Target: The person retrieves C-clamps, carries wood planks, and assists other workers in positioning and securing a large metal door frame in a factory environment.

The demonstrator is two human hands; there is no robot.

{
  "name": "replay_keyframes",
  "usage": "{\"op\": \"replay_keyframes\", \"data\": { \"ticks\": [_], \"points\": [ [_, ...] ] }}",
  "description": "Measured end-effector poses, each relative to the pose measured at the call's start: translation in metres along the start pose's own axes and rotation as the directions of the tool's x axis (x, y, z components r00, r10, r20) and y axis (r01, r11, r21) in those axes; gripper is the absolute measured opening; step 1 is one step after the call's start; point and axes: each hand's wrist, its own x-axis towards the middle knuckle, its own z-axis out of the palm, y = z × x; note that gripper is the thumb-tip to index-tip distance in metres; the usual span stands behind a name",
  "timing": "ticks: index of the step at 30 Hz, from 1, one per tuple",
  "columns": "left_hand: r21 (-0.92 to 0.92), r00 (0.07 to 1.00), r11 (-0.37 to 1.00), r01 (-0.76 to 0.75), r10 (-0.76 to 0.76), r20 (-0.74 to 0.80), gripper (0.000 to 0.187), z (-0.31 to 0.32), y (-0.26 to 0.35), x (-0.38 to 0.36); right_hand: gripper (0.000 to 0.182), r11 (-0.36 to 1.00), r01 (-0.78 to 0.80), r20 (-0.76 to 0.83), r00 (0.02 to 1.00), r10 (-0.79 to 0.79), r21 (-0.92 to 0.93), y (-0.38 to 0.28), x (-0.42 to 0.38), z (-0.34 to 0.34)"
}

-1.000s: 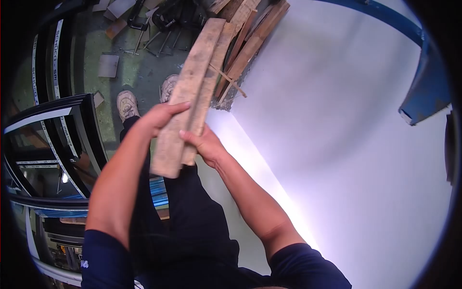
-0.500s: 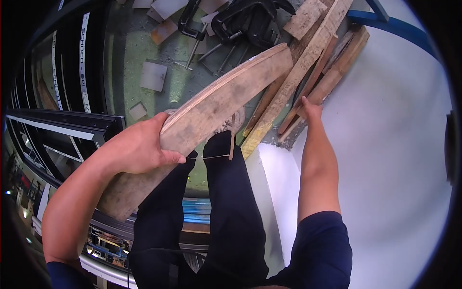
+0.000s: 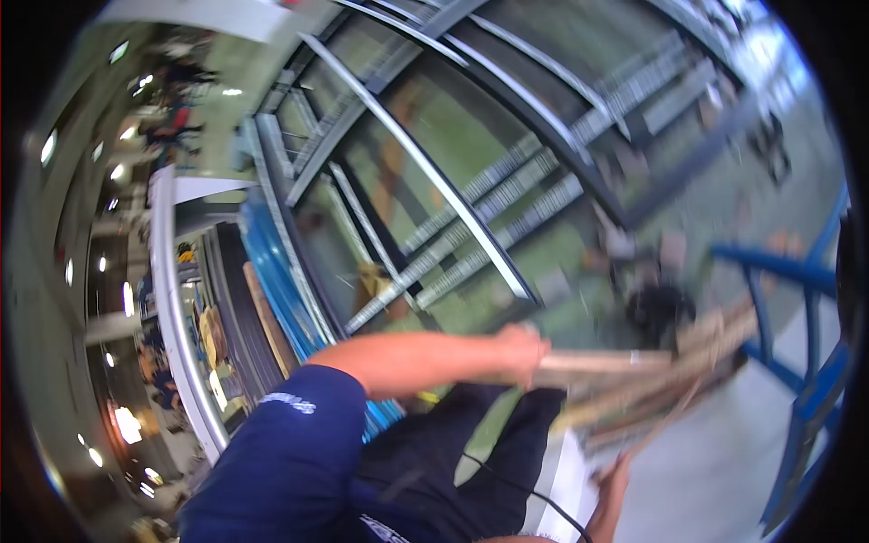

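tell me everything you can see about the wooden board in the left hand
The wooden board is a long, pale, worn-looking plank, blurred by motion. It lies roughly level, running rightward from the left hand, which grips its near end. Its far end reaches the pile of planks beside the blue metal frame; whether it touches them cannot be told.

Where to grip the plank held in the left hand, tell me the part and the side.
Grip the plank at its near end, where the left hand already closes on it. It lies nearly level, its far end running into the wood pile, so that end is crowded. Come from above, fingers wrapping the narrow edges. The frame is blurred, so finer detail is unclear.
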Motion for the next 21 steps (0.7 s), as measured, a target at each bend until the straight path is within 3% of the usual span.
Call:
{"op": "replay_keyframes", "data": {
  "ticks": [2,4,6,9,13,15,17,18,19,20,21],
  "points": [
    [-0.017,0.996,0.998,-0.057,0.056,-0.068,0.056,-0.014,-0.025,-0.058,0.044,0.998,-0.024,0.103,0.994,0.018,0.054,0.023,-0.035,-0.009],
    [-0.018,0.984,0.996,-0.087,0.083,-0.160,0.060,-0.019,-0.047,-0.124,0.044,0.984,0.174,0.177,0.970,-0.164,-0.040,-0.041,-0.022,-0.014],
    [-0.029,0.996,0.999,-0.023,0.021,-0.088,0.063,-0.028,-0.071,-0.187,0.044,0.896,0.401,0.307,0.891,-0.335,-0.187,-0.090,-0.050,0.026],
    [-0.085,0.981,0.989,0.118,-0.130,-0.144,0.070,-0.016,-0.103,-0.288,0.043,0.624,0.688,0.532,0.708,-0.464,-0.371,-0.036,-0.197,0.182],
    [-0.314,0.920,0.923,0.222,-0.305,-0.245,0.074,0.040,-0.137,-0.386,0.041,0.167,0.875,0.774,0.481,-0.412,-0.455,-0.118,-0.231,0.236],
    [-0.504,0.852,0.830,0.238,-0.427,-0.303,0.075,0.078,-0.139,-0.422,0.041,-0.050,0.882,0.845,0.431,-0.317,-0.469,-0.134,-0.227,0.220],
    [-0.651,0.832,0.713,0.260,-0.508,-0.225,0.077,0.113,-0.132,-0.446,0.040,-0.269,0.825,0.868,0.461,-0.187,-0.496,-0.153,-0.200,0.133],
    [-0.721,0.746,0.640,0.266,-0.610,-0.267,0.073,0.139,-0.127,-0.451,0.040,-0.379,0.781,0.862,0.495,-0.110,-0.496,-0.168,-0.184,0.074],
    [-0.783,0.654,0.584,0.213,-0.681,-0.330,0.075,0.153,-0.110,-0.465,0.036,0.122,0.861,0.867,0.499,-0.008,-0.494,-0.199,-0.201,0.092],
    [-0.838,0.562,0.512,0.190,-0.756,-0.335,0.075,0.165,-0.093,-0.472,0.031,0.074,0.943,0.933,0.331,-0.144,-0.323,-0.196,-0.271,0.117],
    [-0.883,0.465,0.439,0.168,-0.825,-0.321,0.075,0.175,-0.076,-0.476,0.027,0.447,0.748,0.861,0.496,0.113,-0.490,-0.227,-0.257,0.138]
  ]
}}
